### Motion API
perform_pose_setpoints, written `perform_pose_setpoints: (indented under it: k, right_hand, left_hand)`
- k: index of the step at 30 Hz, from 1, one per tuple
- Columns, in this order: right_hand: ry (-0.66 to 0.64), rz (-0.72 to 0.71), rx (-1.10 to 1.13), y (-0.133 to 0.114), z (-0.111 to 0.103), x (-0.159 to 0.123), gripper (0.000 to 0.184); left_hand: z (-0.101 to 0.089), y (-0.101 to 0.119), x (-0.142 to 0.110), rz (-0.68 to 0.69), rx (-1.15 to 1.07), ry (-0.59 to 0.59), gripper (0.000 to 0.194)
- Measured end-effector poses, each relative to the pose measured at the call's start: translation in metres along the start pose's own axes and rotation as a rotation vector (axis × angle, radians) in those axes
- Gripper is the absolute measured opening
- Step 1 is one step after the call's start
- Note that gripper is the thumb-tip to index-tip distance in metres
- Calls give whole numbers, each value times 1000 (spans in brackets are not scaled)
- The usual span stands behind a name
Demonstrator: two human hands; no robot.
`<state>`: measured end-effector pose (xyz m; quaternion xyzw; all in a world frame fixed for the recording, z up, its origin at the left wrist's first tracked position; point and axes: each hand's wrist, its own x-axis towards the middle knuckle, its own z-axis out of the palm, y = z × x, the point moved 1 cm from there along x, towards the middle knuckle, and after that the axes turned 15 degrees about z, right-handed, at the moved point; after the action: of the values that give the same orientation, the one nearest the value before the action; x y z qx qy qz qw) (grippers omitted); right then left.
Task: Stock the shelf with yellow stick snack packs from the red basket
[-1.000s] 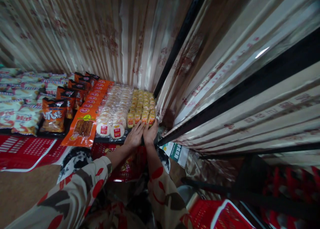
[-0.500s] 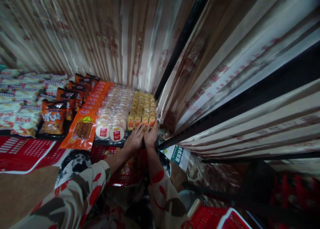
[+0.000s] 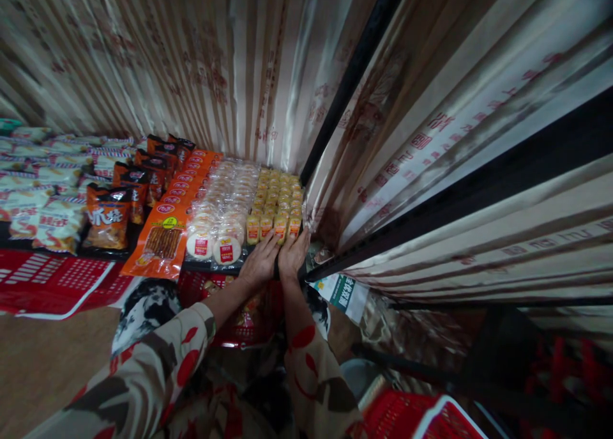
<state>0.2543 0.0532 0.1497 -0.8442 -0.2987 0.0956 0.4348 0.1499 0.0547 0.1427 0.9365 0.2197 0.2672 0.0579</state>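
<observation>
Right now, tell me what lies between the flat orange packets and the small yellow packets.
In the head view, rows of round white cakes in clear wrap lie between the flat orange packets and the small yellow packets.

Both arms wear long loose sleeves (image 3: 158, 369) — cream cloth with red blotches and grey-brown patches. Hands bare — no rings or watch visible.

Left of the shelf's corner lie round white cakes (image 3: 213, 244), an orange snack packet (image 3: 160, 241), dark orange bags (image 3: 109, 218) and pale packets (image 3: 43, 225). A red basket (image 3: 412, 416) sits low right, striped plastic sheeting (image 3: 191, 62) behind.
</observation>
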Motion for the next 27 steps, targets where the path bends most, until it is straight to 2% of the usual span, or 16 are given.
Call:
perform_pose_setpoints:
  k: [8, 19, 23, 27]
  right_hand:
    - [-10, -28, 22, 2, 2, 1, 49]
    - [-11, -49, 43, 7, 1, 3, 51]
    - [-8, -54, 89, 6, -7, -9, 49]
    - [-28, -54, 112, 6, -15, -33, 47]
  left_hand:
    - [1, 0, -1, -44, -38, -64, 44]
    - [0, -1, -3, -24, -31, -90, 40]
    - [-4, 1, -6, 25, -11, -46, 36]
    - [-5, 10, -16, 24, -33, -47, 36]
